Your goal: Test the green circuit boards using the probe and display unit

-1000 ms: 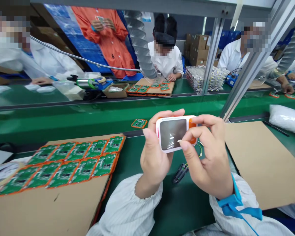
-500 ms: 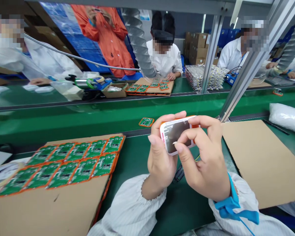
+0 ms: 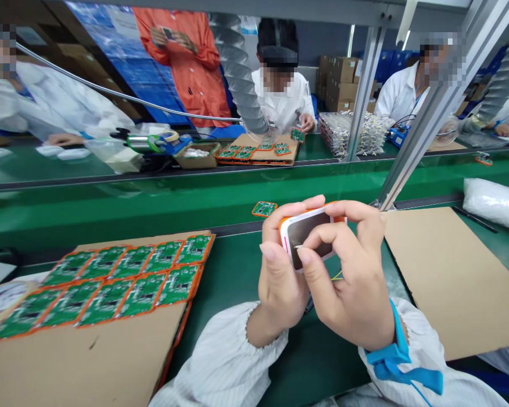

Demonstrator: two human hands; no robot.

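My left hand (image 3: pixel 280 277) is closed around the left side of a small white and orange device with a dark screen (image 3: pixel 311 232), held tilted above the green bench. The thumb and a finger of my right hand (image 3: pixel 350 277) are pinched together over the lower part of the screen. A tiny pale sliver (image 3: pixel 298 246) shows at those fingertips, too small to name. Another right finger rests on the device's top right edge. A blue wrist strap (image 3: pixel 392 350) circles my right wrist. Behind my hands, a yellow wire (image 3: pixel 337 277) is partly hidden.
Orange-edged green circuit boards (image 3: pixel 110 297) lie in two rows on cardboard (image 3: pixel 123 356) at left. Another cardboard sheet (image 3: pixel 453 277) lies at right. One circuit board (image 3: pixel 264 208) sits on the green conveyor (image 3: pixel 173 203). A metal post (image 3: pixel 441 107) rises at right; co-workers sit opposite.
The device has shifted slightly right and tilted, with both hands still on it. On the conveyor, the circuit board has moved right. The co-worker opposite has lifted a board.
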